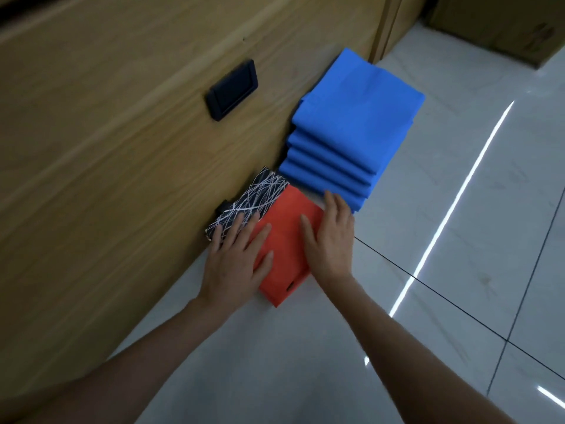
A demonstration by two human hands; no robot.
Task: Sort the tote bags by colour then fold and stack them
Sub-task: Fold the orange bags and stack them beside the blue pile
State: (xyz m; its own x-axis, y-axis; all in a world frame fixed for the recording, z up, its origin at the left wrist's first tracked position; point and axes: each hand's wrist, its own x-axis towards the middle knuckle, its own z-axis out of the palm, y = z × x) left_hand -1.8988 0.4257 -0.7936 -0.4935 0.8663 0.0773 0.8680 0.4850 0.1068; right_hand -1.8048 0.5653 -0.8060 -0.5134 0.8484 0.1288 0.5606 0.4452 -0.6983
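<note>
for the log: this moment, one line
left hand on red bag, patterned bag | right hand on red bag | blue stack beside

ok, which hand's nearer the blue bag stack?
Right. The right hand on the orange bag, fingertips by the blue bag stack; left hand farther, on the black-and-white bag.

Both bare arms reach in from the near edge and converge toward the middle. The left forearm (137, 362) comes from the near left, the right forearm (412, 347) from the near right. The left hand (235, 258) lies palm down, fingers straight and spread, pointing far. The right hand (330, 237) lies near it on the right, palm down, fingers straight and close together, thumb set apart on its left side.
</note>
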